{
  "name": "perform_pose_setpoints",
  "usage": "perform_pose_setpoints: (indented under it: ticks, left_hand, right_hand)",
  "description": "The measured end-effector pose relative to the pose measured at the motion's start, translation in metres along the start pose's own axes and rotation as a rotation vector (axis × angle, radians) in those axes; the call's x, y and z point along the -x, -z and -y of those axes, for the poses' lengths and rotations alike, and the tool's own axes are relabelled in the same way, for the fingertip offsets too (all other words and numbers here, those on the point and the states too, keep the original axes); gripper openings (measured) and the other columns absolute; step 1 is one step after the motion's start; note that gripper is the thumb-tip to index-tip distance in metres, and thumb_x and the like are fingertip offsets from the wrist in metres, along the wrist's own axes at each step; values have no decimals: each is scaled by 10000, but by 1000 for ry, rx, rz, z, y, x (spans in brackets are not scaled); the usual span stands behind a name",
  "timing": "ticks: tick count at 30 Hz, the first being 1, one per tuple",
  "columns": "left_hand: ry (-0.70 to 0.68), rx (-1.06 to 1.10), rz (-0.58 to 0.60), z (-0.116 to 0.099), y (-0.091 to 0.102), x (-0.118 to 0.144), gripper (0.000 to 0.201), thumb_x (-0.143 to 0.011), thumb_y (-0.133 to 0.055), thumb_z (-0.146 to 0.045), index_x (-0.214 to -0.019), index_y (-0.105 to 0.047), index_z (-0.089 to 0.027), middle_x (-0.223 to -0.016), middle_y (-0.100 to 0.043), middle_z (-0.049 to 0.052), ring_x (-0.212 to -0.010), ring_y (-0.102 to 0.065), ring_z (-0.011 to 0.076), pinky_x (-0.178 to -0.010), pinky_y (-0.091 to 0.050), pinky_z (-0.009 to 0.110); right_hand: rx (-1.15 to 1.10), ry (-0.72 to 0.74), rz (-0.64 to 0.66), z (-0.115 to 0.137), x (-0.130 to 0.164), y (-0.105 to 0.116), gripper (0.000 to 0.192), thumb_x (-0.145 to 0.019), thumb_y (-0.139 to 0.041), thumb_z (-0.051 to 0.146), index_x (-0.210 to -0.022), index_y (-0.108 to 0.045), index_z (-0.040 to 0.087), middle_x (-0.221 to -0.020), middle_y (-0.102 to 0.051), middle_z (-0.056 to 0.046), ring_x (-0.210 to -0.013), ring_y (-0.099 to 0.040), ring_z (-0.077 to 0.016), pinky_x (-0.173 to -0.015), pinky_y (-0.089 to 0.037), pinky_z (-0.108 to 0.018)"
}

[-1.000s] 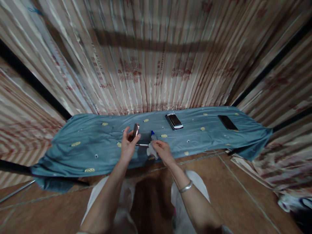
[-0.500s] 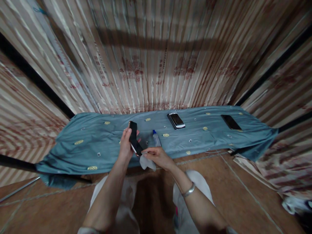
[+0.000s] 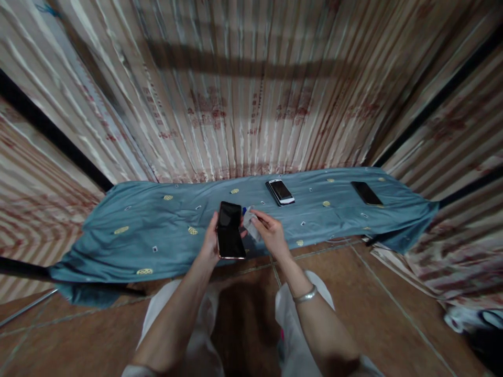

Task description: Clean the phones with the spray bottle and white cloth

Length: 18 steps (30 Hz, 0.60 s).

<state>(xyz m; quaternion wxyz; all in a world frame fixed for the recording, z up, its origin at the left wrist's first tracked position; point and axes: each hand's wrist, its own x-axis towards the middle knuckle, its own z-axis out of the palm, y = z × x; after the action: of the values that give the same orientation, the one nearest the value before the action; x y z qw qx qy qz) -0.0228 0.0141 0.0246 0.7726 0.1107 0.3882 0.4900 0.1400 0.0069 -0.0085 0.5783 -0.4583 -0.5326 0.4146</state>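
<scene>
Folding phone (image 3: 230, 230) held by left hand (image 3: 211, 238), opened, dark screen up, over teal cloth (image 3: 129, 246). Pale wipe (image 3: 252, 225) pinched by right hand (image 3: 272, 234), just beside folding phone. Blue-capped bottle (image 3: 244, 210) mostly hidden behind wipe; contents can't be made out. White-framed phone (image 3: 282, 191) laid flat on cloth, apart from both hands.

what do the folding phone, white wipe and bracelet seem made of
Folding phone: probably glass or plastic, glossy black with a faint sheen. White wipe: likely thin fabric or paper, matte and crumpled. Bracelet: probably metal, silvery with bright highlights.
</scene>
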Motion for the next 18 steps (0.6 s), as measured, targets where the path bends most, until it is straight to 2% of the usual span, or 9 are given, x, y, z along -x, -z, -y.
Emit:
perform_pose_setpoints:
  ticks: [2, 4, 8, 13, 18]
  left_hand:
    - [32, -66, -21, 5, 3, -3, 604, -981, -389, -570, -1267, -664, -115, -832, -783, 108, -718, -752, 256, -791, -622, 449]
    - [46, -116, -11, 10, 6, -8, 611, -975, -395, -579, -1240, -683, -109, -821, -784, 107, -717, -756, 269, -782, -623, 446]
    - [46, -140, 48, 19, 13, -14, 618, -938, -462, -616, -1191, -716, -113, -900, -795, 121, -805, -767, 287, -803, -616, 417]
    - [105, -155, 65, 27, 16, -10, 555, -912, -544, -591, -1116, -741, -114, -863, -794, 109, -787, -766, 285, -791, -612, 393]
    - [39, -165, 73, 36, 14, -10, 580, -946, -474, -586, -1231, -696, -133, -1002, -791, 111, -995, -746, 294, -935, -573, 402]
  right_hand:
    - [198, 151, 28, -4, 4, -2, 404, -915, -604, 443, -1229, -714, 214, -1341, -671, -119, -1240, -631, -269, -1055, -514, -425]
    - [394, 272, 89, -8, 7, -6, 404, -968, -511, 337, -1316, -665, 202, -1446, -594, -128, -1360, -538, -262, -1154, -426, -451]
    - [640, 373, 143, -14, 11, -11, 483, -988, -361, 181, -1419, -577, 146, -1488, -547, -169, -1402, -480, -271, -1192, -367, -512]
    - [712, 411, 101, -13, 9, -12, 520, -980, -318, 137, -1448, -545, 146, -1470, -565, -165, -1400, -474, -266, -1174, -391, -520]
    - [692, 476, 168, -8, 11, -18, 565, -959, -305, 111, -1496, -481, 130, -1521, -515, -159, -1451, -423, -239, -1214, -354, -517]
